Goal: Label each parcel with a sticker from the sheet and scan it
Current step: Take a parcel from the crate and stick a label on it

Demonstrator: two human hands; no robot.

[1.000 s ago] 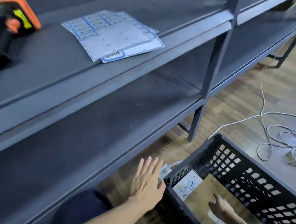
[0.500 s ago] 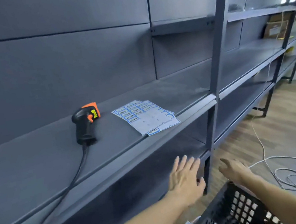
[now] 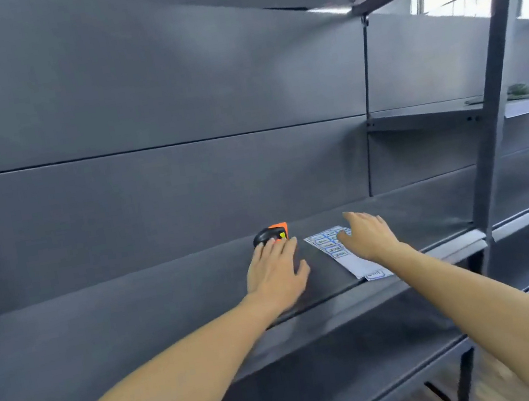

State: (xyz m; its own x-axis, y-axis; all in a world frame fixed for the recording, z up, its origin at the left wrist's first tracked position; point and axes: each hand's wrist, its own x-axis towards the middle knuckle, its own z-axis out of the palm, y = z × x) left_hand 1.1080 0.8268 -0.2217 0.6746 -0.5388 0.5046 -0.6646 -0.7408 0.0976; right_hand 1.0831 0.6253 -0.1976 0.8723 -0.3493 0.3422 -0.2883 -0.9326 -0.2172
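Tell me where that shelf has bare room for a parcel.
Bare shelf runs left of the left hand, and more lies right of the sticker sheet up to the upright post. It is crowded between the scanner and right hand.

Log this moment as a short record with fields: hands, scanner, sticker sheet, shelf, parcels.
left hand: open, fingers straight, reaching at the scanner; contact unclear
right hand: open, over the sticker sheet; contact unclear
scanner: black and orange, on the shelf, left of the sheet, partly hidden by the left hand
sticker sheet: flat on the shelf, near corner at its front edge
shelf: dark grey
parcels: none in view
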